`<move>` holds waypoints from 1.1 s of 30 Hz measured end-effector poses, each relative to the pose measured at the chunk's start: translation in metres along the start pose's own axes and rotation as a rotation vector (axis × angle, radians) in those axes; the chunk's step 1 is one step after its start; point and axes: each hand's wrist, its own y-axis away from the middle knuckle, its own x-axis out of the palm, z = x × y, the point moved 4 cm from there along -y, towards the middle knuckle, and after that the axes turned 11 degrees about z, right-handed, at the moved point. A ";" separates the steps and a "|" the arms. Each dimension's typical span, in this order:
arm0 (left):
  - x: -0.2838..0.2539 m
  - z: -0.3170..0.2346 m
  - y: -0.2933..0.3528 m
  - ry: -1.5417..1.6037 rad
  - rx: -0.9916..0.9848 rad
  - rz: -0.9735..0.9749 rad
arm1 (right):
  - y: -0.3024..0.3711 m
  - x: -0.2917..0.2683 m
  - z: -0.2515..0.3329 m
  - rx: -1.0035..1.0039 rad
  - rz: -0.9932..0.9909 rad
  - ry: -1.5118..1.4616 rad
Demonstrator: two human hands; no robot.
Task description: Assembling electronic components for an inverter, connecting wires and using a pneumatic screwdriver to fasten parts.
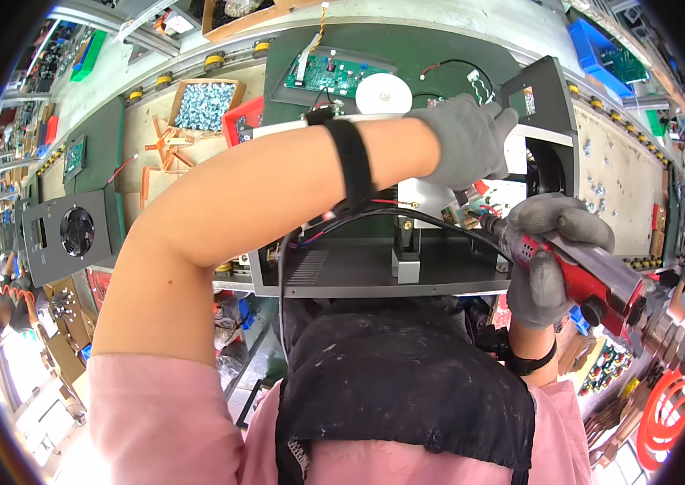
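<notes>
Left hand (pixel 468 137) braces the metal chassis (pixel 407 271), fingers curled; right hand (pixel 548 250) grips the red electric screwdriver (pixel 581 271). Bit slip risks nicking the wires (pixel 391 214).

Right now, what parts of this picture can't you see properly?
All in the head view:
- The tip of the red power screwdriver: hidden behind the right hand and wires.
- What the left hand touches on the black metal case: covered by its grey glove.
- The small parts in the cardboard box: too small to tell.
- The red hose: cut off by the dark rim.
</notes>
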 end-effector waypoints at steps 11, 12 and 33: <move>0.034 -0.007 0.002 -0.003 0.102 -0.554 | -0.002 -0.001 0.003 -0.061 0.108 0.108; 0.036 -0.009 0.004 -0.060 0.075 -0.568 | 0.000 -0.001 0.002 -0.036 0.115 0.100; 0.020 0.007 -0.016 -0.071 -0.021 -0.366 | 0.003 -0.009 0.002 -0.090 0.017 0.151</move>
